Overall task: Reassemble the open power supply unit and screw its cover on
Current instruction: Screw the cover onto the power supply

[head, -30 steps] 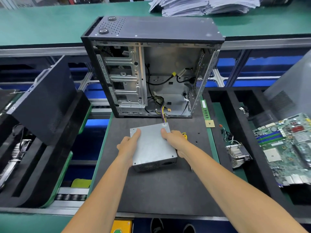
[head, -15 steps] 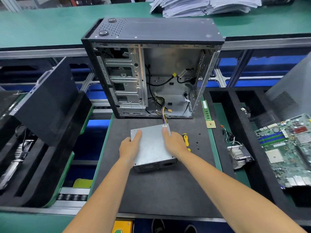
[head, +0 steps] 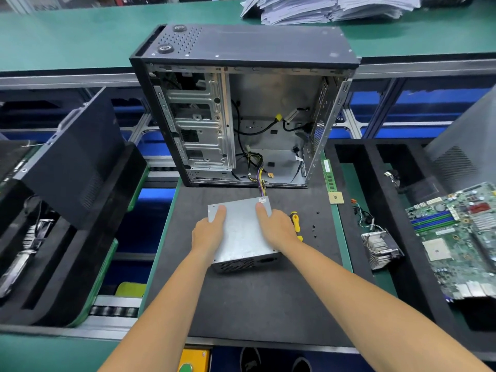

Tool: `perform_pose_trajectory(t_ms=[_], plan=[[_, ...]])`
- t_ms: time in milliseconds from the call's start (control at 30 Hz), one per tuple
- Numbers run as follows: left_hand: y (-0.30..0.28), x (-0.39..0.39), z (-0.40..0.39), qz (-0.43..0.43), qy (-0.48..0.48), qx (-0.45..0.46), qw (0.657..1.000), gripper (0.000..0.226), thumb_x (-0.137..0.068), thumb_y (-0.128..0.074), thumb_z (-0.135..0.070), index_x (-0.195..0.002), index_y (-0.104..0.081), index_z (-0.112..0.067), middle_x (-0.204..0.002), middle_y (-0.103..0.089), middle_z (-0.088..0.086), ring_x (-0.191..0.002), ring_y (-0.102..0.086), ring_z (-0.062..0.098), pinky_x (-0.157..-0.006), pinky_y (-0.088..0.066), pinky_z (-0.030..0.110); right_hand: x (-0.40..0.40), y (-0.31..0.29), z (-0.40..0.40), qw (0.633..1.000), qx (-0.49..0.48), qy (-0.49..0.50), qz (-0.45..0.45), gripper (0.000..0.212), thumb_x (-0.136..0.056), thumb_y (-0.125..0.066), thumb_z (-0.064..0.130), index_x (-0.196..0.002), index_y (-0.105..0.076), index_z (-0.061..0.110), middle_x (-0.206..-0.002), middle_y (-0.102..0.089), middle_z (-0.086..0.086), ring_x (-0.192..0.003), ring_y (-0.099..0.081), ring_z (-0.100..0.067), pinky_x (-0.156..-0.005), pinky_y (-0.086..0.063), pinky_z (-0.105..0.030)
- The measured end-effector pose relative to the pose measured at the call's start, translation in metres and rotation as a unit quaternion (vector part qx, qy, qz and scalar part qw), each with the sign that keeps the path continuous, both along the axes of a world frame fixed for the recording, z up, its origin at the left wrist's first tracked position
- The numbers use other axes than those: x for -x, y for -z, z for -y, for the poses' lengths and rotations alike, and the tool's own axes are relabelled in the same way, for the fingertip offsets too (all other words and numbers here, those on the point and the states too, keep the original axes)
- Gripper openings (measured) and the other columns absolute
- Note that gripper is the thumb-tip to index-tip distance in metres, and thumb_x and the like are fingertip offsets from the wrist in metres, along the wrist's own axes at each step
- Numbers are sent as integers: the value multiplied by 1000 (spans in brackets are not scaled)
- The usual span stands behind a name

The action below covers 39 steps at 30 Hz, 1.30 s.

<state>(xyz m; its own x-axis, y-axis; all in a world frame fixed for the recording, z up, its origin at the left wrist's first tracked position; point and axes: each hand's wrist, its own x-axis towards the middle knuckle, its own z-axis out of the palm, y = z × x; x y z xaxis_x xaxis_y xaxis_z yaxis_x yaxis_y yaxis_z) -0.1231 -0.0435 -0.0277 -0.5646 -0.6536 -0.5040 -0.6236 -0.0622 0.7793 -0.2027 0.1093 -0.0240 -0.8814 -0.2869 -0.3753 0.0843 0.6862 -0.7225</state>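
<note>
Green benches and a conveyor line ran behind a dark foam mat (head: 241, 304), and on this mat lay the power supply unit (head: 243, 232), just near the open computer case (head: 241, 103) that stood at the far edge. On the left, the left hand (head: 208, 232) lay over the left edge of the unit, its forefinger straight on the grey cover and the other fingers curled down the side, so it grasped the unit. Compared with a second before, both hands had slid a little toward the near end of the box and the cover looked seated flat; I judged that the closing step was almost done and the screws came next. The right hand (head: 276, 226) gripped the right edge in the same way. Just to the right of it, partly hidden, lay a yellow screwdriver (head: 295, 220), and a few small dark screws (head: 314, 228) were a little farther right.
</note>
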Motion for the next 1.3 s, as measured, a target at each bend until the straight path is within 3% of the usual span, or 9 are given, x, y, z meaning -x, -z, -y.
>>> perform_pose_trajectory(t_ms=[200, 367, 567, 733, 833, 933, 1000, 1133, 1300], plan=[[-11, 4, 2, -10, -11, -94, 995, 67, -76, -59, -71, -113, -51, -16, -100, -59, -6, -88, -62, 15, -68, -49, 30, 14, -15, -1, 994, 16, 23, 109, 49, -90, -36, 59, -78, -50, 14, -83, -50, -3, -68, -44, -16, -55, -28, -31], [-11, 9, 2, 5, -11, -115, 993, 90, -73, -54, -78, -133, -45, -11, -123, -56, 2, -104, -59, 24, -92, -48, 38, 11, -4, 5, 998, -25, 31, 56, 72, -88, -27, 73, -91, -58, 8, -113, -58, -15, -100, -56, -30, -69, -36, -32], [-9, 12, 4, 3, 20, -83, 996, 67, -77, -57, -72, -105, -54, -12, -99, -62, -3, -90, -62, 18, -85, -50, 37, 13, -10, 4, 998, -63, -2, 28, 67, -90, -25, 71, -67, -48, 12, -87, -56, -8, -79, -51, -25, -63, -36, -33], [-10, 17, 6, 5, 62, -69, 996, 73, -76, -56, -73, -114, -57, -10, -108, -64, 1, -98, -63, 23, -97, -48, 43, 39, -29, -21, 979, -129, 61, -146, 37, -97, -40, 41, -91, -54, 8, -100, -59, -12, -81, -57, -28, -65, -44, -34], [-14, 21, 3, 12, 81, -77, 994, 78, -78, -55, -73, -122, -55, -9, -113, -63, 3, -101, -62, 24, -98, -48, 42, 51, -28, -43, 969, -230, -3, -92, 34, -92, -55, 33, -109, -54, 4, -116, -54, -15, -101, -59, -35, -73, -44, -34], [-18, 23, 0, 6, 97, -61, 993, 70, -79, -56, -70, -118, -55, -11, -115, -61, 4, -102, -61, 24, -97, -48, 43, 44, -16, -47, 961, -268, -58, -30, 34, -87, -63, 27, -109, -53, 4, -115, -60, -15, -101, -61, -34, -69, -44, -31], [-20, 25, -3, 11, 112, 59, 992, 64, -84, -58, -62, -120, -48, -11, -121, -54, 8, -110, -52, 27, -97, -44, 42, 39, -10, -45, 962, -264, -67, -36, 25, -87, -61, 18, -106, -50, 5, -112, -62, -15, -98, -61, -33, -66, -43, -31], [-40, 37, -24, -77, 152, 405, 898, 37, -84, -63, -18, -119, -53, -8, -119, -51, 11, -111, -43, 31, -88, -35, 38, 47, -20, -53, 976, -207, -44, -57, 22, -89, -55, 17, -73, -41, 9, -88, -59, -14, -75, -54, -31, -57, -39, -28], [-59, 67, -86, -128, 452, 454, 757, 17, -86, -54, -13, -97, -66, -17, -102, -66, 0, -102, -52, 26, -84, -35, 35, 70, -63, -78, 991, -99, 22, -92, 27, -86, -57, 15, -67, -39, 9, -75, -54, -11, -77, -57, -34, -70, -49, -39]])
